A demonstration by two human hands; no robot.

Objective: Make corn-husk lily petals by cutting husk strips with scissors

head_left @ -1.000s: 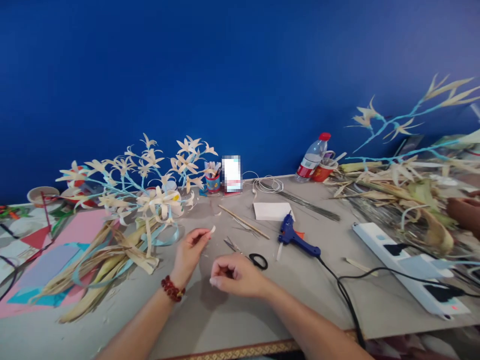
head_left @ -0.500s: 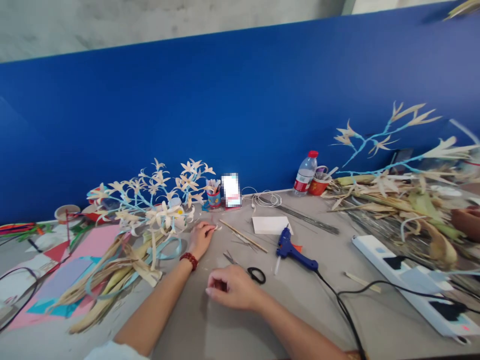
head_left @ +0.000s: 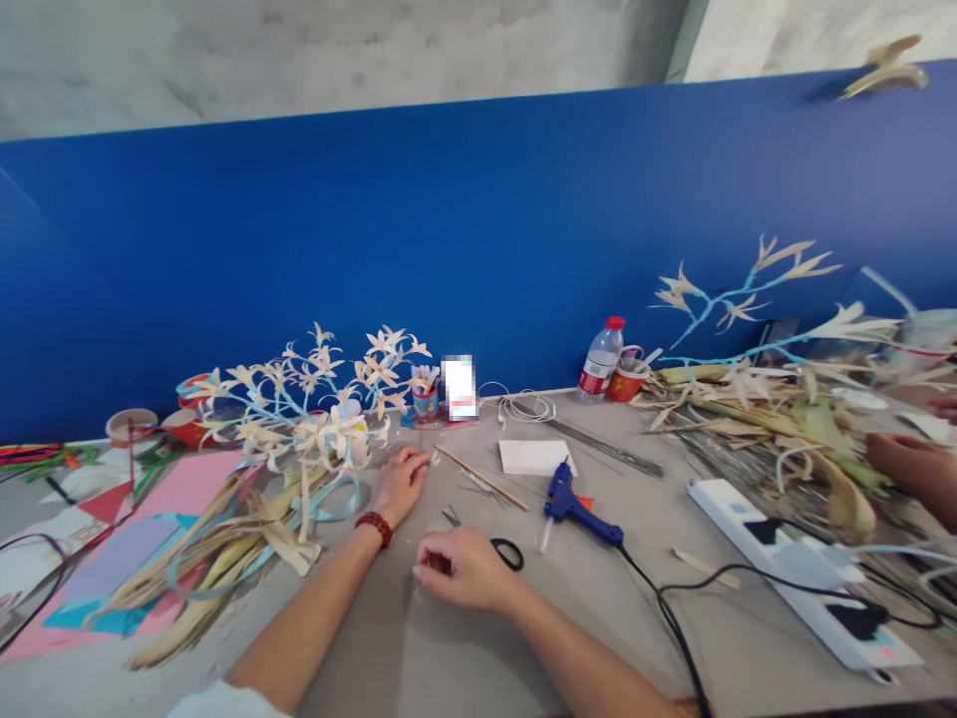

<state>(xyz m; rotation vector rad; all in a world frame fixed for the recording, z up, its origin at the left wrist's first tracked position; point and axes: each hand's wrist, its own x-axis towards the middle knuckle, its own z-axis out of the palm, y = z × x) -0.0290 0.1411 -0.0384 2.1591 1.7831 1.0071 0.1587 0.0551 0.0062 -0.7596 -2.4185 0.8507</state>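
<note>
My left hand (head_left: 401,483), with a red bead bracelet (head_left: 378,527) at the wrist, rests on the table, fingers bent together. At its fingertips is a small pale curled piece (head_left: 436,459); the grip on it is only partly visible. My right hand (head_left: 464,566) lies nearer to me, loosely curled, thumb towards the fingers, with nothing visible inside. Partly hidden behind it are scissors (head_left: 508,554) with black handles. A thin stick (head_left: 482,477) lies right of my left hand. Left of that hand stand pale husk-like flowers (head_left: 329,399) on light blue stems.
A blue glue gun (head_left: 583,509) lies to the right, its cord running towards me. Beyond it are a white power strip (head_left: 799,588), a husk pile (head_left: 748,399) and a plastic bottle (head_left: 600,364). Another person's hand (head_left: 916,474) is at the right edge. Coloured paper (head_left: 127,558) lies left.
The view has tilted up and turned slightly right. Another person's hand has come into view at the right edge. My hands have hardly moved on the table.
</note>
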